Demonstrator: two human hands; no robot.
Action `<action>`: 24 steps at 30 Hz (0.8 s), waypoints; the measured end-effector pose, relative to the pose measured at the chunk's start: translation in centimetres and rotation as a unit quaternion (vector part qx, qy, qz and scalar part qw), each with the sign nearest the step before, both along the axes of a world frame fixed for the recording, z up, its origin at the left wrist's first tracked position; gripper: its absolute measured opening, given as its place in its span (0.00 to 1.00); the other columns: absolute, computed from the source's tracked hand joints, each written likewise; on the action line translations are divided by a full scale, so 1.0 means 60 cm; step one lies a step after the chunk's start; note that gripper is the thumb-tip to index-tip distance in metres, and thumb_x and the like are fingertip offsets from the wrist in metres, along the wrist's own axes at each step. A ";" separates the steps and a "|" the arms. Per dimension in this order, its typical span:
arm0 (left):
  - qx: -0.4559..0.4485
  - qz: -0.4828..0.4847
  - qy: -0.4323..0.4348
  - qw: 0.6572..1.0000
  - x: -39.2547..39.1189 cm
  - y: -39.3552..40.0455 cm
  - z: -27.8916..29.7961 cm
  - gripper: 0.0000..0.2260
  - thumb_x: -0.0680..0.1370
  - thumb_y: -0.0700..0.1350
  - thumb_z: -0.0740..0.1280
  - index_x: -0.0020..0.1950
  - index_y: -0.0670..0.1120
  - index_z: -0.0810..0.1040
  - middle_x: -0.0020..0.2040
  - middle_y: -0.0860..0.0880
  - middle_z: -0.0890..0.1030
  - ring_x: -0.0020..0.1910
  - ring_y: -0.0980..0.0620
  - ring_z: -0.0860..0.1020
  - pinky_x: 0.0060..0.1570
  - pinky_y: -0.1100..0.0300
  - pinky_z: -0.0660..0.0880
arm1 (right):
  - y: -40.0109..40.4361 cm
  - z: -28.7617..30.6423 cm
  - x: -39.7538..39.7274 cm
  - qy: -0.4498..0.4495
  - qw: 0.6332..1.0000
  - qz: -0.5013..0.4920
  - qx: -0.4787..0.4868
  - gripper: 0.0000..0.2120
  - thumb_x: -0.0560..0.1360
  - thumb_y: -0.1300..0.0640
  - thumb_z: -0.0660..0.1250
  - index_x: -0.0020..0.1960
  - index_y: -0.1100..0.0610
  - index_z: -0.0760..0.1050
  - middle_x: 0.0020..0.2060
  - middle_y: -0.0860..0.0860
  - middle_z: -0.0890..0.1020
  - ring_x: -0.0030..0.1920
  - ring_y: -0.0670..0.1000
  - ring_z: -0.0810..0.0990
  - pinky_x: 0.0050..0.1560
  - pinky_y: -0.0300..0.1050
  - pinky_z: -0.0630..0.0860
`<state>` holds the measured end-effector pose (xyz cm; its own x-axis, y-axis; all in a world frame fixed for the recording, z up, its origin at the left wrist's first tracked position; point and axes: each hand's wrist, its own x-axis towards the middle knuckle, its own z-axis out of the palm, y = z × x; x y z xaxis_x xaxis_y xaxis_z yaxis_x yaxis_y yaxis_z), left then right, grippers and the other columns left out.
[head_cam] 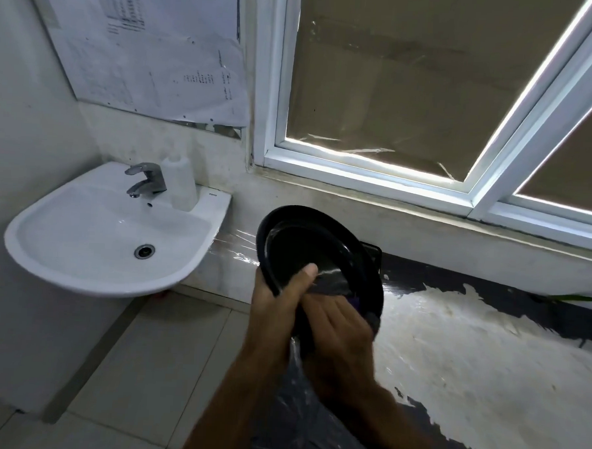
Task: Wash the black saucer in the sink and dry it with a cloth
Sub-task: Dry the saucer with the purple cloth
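Fingers (302,276) grip black saucer (320,249) beside white sink (109,235), tiled floor (164,348).

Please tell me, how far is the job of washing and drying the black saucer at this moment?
Washing looks done: the black saucer is away from the sink, and no water runs from the tap. Drying is in hand: the left hand holds the rim, while the right hand presses a dark cloth on it. Finishing the wiping is left.

Dim room; daylight leaks round covered window (414,93) edges. Glare streaks on wet counter (452,352). Wide-angle bending at edges; hands slightly blurred.
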<state>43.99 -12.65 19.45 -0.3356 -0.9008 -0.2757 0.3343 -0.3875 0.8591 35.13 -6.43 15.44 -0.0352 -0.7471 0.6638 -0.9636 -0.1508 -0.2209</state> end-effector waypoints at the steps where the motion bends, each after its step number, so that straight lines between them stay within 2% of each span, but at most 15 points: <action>1: 0.003 0.049 -0.011 0.999 -0.007 0.009 -0.001 0.21 0.74 0.49 0.71 0.66 0.49 0.74 0.58 0.45 0.81 0.55 0.46 0.82 0.50 0.52 0.80 | -0.002 -0.005 0.015 -0.002 1.000 0.007 -0.001 0.12 0.74 0.59 0.72 0.56 0.60 0.78 0.47 0.55 0.84 0.44 0.55 0.82 0.42 0.51 0.78; 3: 0.039 0.122 -0.034 0.991 -0.004 0.000 -0.003 0.15 0.79 0.48 0.66 0.64 0.46 0.76 0.56 0.45 0.81 0.53 0.46 0.81 0.50 0.53 0.80 | 0.002 -0.008 0.029 0.006 0.999 0.032 -0.003 0.16 0.72 0.59 0.73 0.59 0.60 0.76 0.48 0.55 0.84 0.45 0.54 0.82 0.44 0.49 0.79; 5: 0.086 0.123 -0.040 0.988 0.016 -0.020 -0.011 0.15 0.80 0.48 0.64 0.63 0.42 0.77 0.55 0.42 0.82 0.52 0.43 0.81 0.53 0.49 0.79 | 0.014 -0.006 0.021 0.042 0.997 0.063 0.000 0.16 0.72 0.58 0.74 0.59 0.59 0.78 0.49 0.53 0.84 0.46 0.52 0.82 0.45 0.46 0.78; 7: 0.116 0.118 -0.038 0.985 0.039 -0.033 -0.016 0.14 0.79 0.48 0.64 0.59 0.41 0.80 0.53 0.41 0.84 0.50 0.42 0.83 0.49 0.51 0.80 | 0.027 -0.006 -0.006 0.093 0.991 0.096 0.007 0.12 0.73 0.59 0.73 0.56 0.59 0.81 0.49 0.53 0.85 0.47 0.52 0.82 0.45 0.45 0.77; 9: 0.113 0.090 -0.047 0.988 0.060 -0.039 -0.016 0.11 0.79 0.47 0.64 0.55 0.43 0.81 0.50 0.42 0.85 0.48 0.44 0.84 0.44 0.54 0.79 | 0.041 -0.008 -0.043 0.120 0.984 0.132 0.021 0.10 0.73 0.60 0.73 0.54 0.58 0.82 0.50 0.51 0.85 0.48 0.52 0.82 0.48 0.43 0.76; 12: 0.107 0.026 -0.051 0.993 0.088 -0.049 -0.005 0.10 0.80 0.45 0.62 0.49 0.43 0.83 0.44 0.45 0.86 0.46 0.45 0.83 0.44 0.53 0.78 | 0.054 -0.002 -0.093 0.126 0.974 0.188 0.032 0.10 0.73 0.62 0.73 0.54 0.58 0.82 0.52 0.51 0.84 0.51 0.51 0.82 0.50 0.44 0.76; 15: 0.106 -0.036 -0.068 0.991 0.111 -0.065 0.012 0.10 0.79 0.46 0.63 0.48 0.43 0.83 0.46 0.44 0.86 0.46 0.45 0.82 0.47 0.53 0.78 | 0.057 0.011 -0.112 0.132 0.967 0.218 0.017 0.10 0.72 0.65 0.72 0.53 0.59 0.81 0.53 0.53 0.84 0.52 0.53 0.82 0.51 0.47 0.77; 17: 0.098 -0.068 -0.083 0.989 0.119 -0.075 0.021 0.11 0.79 0.47 0.64 0.47 0.43 0.83 0.44 0.45 0.86 0.43 0.47 0.83 0.45 0.54 0.77 | 0.057 0.010 -0.111 0.133 0.968 0.215 0.007 0.09 0.72 0.65 0.72 0.52 0.60 0.82 0.52 0.53 0.85 0.51 0.54 0.82 0.51 0.48 0.77; 19: 0.093 -0.089 -0.080 0.988 0.118 -0.083 0.027 0.12 0.79 0.48 0.63 0.51 0.43 0.83 0.45 0.45 0.86 0.44 0.47 0.84 0.46 0.54 0.77 | 0.059 0.003 -0.102 0.126 0.974 0.188 -0.001 0.06 0.74 0.64 0.71 0.50 0.60 0.83 0.50 0.53 0.85 0.49 0.54 0.82 0.49 0.48 0.77; 22: 0.083 -0.041 -0.030 0.995 0.098 -0.064 0.019 0.14 0.78 0.49 0.65 0.61 0.45 0.79 0.55 0.42 0.84 0.50 0.44 0.83 0.52 0.47 0.78 | 0.058 -0.007 -0.065 0.088 0.989 0.116 -0.020 0.05 0.76 0.59 0.69 0.47 0.60 0.83 0.44 0.53 0.84 0.41 0.53 0.81 0.40 0.48 0.76; 24: 0.053 -0.006 -0.018 0.998 0.069 -0.019 0.000 0.20 0.75 0.46 0.69 0.67 0.47 0.73 0.56 0.40 0.83 0.48 0.44 0.84 0.48 0.44 0.80 | 0.051 -0.010 -0.023 0.047 0.997 0.051 -0.032 0.06 0.75 0.58 0.71 0.48 0.61 0.83 0.40 0.53 0.83 0.36 0.53 0.78 0.34 0.49 0.74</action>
